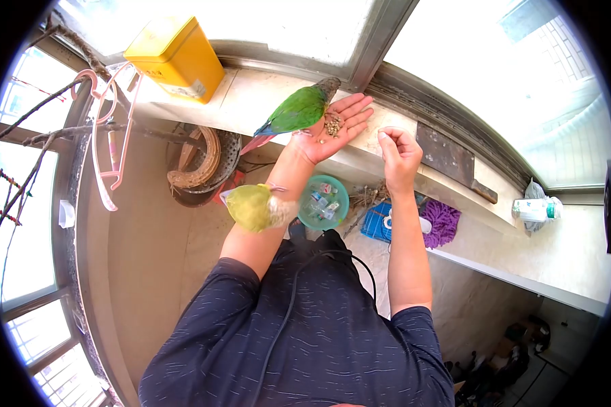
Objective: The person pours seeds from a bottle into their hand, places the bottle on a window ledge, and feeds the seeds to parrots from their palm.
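Note:
My left hand [339,129] is stretched out palm up, its fingers flat and extended. A small heap of bird food pellets [332,125] lies on the palm. A green parrot [299,112] with a grey head and reddish tail perches at the heel of that hand, its head over the fingers. On my left forearm sits a second, yellow-green bird [252,207], its head blurred. My right hand [400,157] is raised beside the left, apart from it, thumb and fingertips pinched together. Whatever the pinch may hold is too small to make out.
A yellow tin [176,60] stands on the window ledge [244,91]. Branches [68,132] and pink hangers [105,146] are at left. Below are a turquoise basin [344,203] and a purple mat [444,222]. A bagged bottle [536,209] lies at right.

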Motion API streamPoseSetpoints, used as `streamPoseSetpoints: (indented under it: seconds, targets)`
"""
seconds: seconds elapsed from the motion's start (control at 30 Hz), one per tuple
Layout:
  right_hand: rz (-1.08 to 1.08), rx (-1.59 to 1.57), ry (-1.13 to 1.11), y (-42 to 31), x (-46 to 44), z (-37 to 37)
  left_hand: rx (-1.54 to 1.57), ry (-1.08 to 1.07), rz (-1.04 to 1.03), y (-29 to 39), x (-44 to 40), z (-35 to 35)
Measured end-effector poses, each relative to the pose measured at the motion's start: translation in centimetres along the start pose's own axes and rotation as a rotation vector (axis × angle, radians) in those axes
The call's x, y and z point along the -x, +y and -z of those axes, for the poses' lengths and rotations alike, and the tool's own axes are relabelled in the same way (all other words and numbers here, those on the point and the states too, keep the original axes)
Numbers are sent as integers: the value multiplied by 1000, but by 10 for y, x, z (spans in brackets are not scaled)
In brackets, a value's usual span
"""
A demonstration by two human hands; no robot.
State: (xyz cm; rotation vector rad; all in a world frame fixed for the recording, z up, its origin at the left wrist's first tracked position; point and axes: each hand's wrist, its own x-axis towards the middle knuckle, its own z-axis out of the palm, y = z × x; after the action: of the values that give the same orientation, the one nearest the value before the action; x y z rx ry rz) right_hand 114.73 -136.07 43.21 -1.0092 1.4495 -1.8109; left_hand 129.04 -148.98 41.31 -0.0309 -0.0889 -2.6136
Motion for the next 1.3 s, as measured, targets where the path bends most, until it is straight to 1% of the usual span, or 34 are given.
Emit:
streamPoseSetpoints:
  seconds: [0.07, 0.17, 0.37, 0.57, 0.67, 0.87, 0.97, 1.07, 1.27, 1.3]
  targets:
    - [-4, -10, 3, 0, -1, 0, 42, 25, 13, 1, 1, -1]
    - [-25, 2, 3, -2, 0, -1, 77, -3, 21, 1, 2, 0]
    - [-25, 4, 6, 0, -2, -1, 49, -3, 19, 1, 3, -2]
    - [24, 29, 0, 2, -1, -3, 41, -10, 24, 2, 4, -2]
    - [56, 59, -1, 2, -1, -5, 117, -28, 49, 3, 5, -1]
    - [60, 71, -3, 4, -1, -6, -47, -19, 13, 2, 5, -2]
    - [54, 68, -11, 2, 0, -8, 124, -116, 38, 2, 5, 4]
    - [59, 87, -10, 2, 0, -10, 134, -116, 30, 1, 5, 4]
    - [68, 124, -12, 6, 0, -8, 40, -113, -11, -1, 4, 6]
    - [69, 121, -12, 7, 0, -8, -14, -109, -25, -1, 3, 6]
